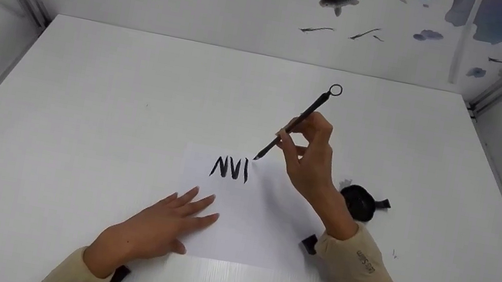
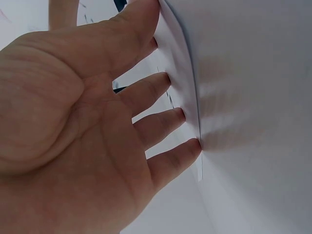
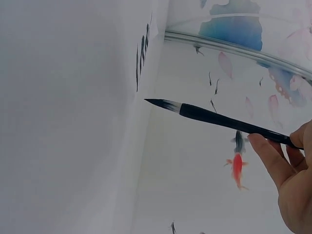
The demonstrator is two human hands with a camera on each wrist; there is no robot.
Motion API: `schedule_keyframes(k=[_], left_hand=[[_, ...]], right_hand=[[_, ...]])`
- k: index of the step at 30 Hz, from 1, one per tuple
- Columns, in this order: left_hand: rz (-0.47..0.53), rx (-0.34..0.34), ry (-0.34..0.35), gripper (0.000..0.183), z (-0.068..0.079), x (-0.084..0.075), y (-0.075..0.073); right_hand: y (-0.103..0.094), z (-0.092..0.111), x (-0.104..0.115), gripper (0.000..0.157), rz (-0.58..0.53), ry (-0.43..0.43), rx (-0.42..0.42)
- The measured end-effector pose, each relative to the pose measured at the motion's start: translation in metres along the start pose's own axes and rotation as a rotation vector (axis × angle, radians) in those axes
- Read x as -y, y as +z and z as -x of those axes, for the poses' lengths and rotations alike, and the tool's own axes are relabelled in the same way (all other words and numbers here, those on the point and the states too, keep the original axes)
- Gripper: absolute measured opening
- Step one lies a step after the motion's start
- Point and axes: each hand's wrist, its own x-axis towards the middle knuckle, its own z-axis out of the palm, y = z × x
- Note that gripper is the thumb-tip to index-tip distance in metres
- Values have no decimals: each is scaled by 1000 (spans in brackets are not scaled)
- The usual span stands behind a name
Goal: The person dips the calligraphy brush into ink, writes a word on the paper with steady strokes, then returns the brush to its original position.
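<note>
My right hand [image 1: 312, 157] pinches a black calligraphy brush [image 1: 305, 112] partway up its handle, which has a ring at its top end. In the right wrist view the inked bristles [image 3: 163, 104] point at the paper, a small gap short of the strokes. A white sheet of paper [image 1: 244, 238] lies on the table under both hands. Bold black strokes [image 1: 230, 168] run along its upper part, with the brush tip just right of the last one. My left hand [image 1: 158, 228] rests on the sheet's left side, fingers spread and straight, fingertips touching the paper [image 2: 183, 73].
A small black ink dish [image 1: 358, 203] with a short handle stands right of the paper, partly behind my right wrist. Black straps [image 1: 117, 280] show under both wrists. The white table [image 1: 81, 106] meets printed white panels [image 1: 253, 12] at its back and sides.
</note>
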Motion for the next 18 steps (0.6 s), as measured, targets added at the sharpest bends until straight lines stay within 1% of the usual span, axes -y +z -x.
schedule_keyframes(k=[3, 9, 18], left_hand=[[0, -4, 0, 74, 0, 0, 2], [2, 2, -19, 75, -2, 0, 0], [-40, -8, -16, 75, -3, 0, 0]], right_hand=[[2, 3, -1, 51, 4, 19, 8], [3, 3, -3, 50, 15, 23, 23], [3, 2, -5, 52, 26, 20, 22]])
